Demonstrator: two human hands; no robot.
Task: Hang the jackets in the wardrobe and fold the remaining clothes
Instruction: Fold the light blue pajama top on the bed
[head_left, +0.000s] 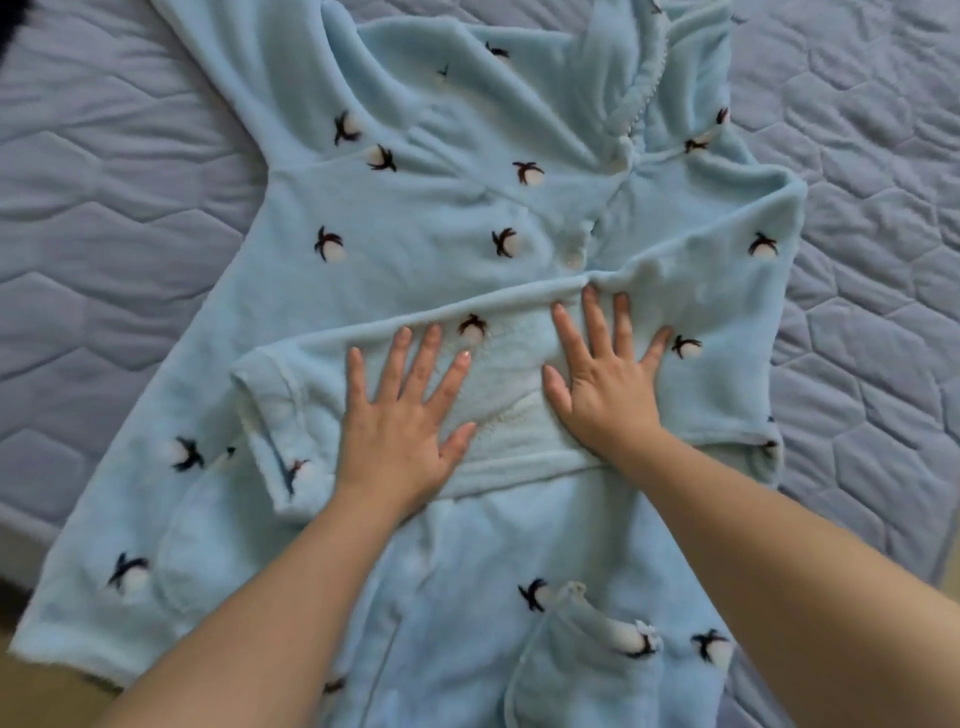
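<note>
Couldn't see the whole pale blue fleece robe with little dark-and-white cotton-boll prints (415, 228). Its collar end ran off the top of the frame and the hem was cut off at the bottom, so no idea how long it was. There was a dark blurry something (9, 21) in the top-left corner too (honestly couldn't make it out). The robe lay spread front-up on a grey-lilac quilted mattress with hexagon stitching (104, 208). One fluffy blue sleeve (727, 312) was folded across the chest, cuff pointing to the person's left. Both hands were pressed flat on that sleeve, fingers straight and spread, gripping nothing. The left hand (400, 421) was nearer the cuff, the right hand (608, 389) just beside it toward the shoulder. A rounded patch pocket (576, 670) sat lower down, by the right forearm.
</note>
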